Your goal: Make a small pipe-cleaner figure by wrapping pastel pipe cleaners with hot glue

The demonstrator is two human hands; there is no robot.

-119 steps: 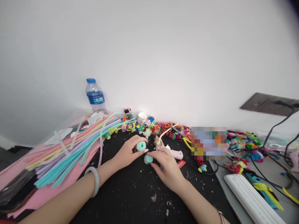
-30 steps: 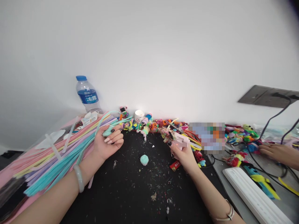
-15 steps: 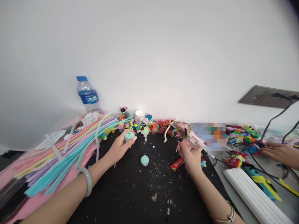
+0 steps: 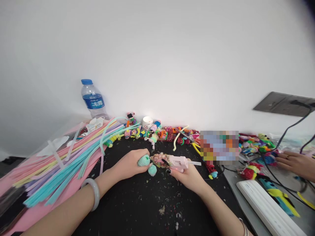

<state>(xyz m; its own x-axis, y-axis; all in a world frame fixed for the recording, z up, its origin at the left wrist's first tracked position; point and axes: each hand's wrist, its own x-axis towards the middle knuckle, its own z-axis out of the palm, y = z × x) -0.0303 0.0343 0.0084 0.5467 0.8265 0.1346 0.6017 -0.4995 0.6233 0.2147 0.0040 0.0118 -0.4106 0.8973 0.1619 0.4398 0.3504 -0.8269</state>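
Note:
My left hand [image 4: 131, 164] is closed on a mint-green coil of pipe cleaner [image 4: 143, 160], its spiral end turned to the right. Wrapped around a pink glue gun [image 4: 179, 162] is my right hand [image 4: 184, 175], mostly below and behind the tool. A clear glue stick [image 4: 195, 163] pokes out of the gun's rear. The nozzle end, crusted with mottled fuzz, points left at the coil; whether it touches cannot be made out. Just below the coil on the black table sits a small mint-green ball [image 4: 152, 170].
Pastel pipe cleaners [image 4: 66, 164] are piled at left beside a water bottle [image 4: 94, 101]. Colourful pipe-cleaner figures [image 4: 137, 131], a paper cup [image 4: 147, 123] and scissors [image 4: 183, 134] line the wall. At right are a power strip [image 4: 268, 209], cables and another person's hand [image 4: 291, 164].
The glue gun in my right hand has swung left and down to the coil. My left hand has moved slightly right and lower, tilting the coil toward the nozzle.

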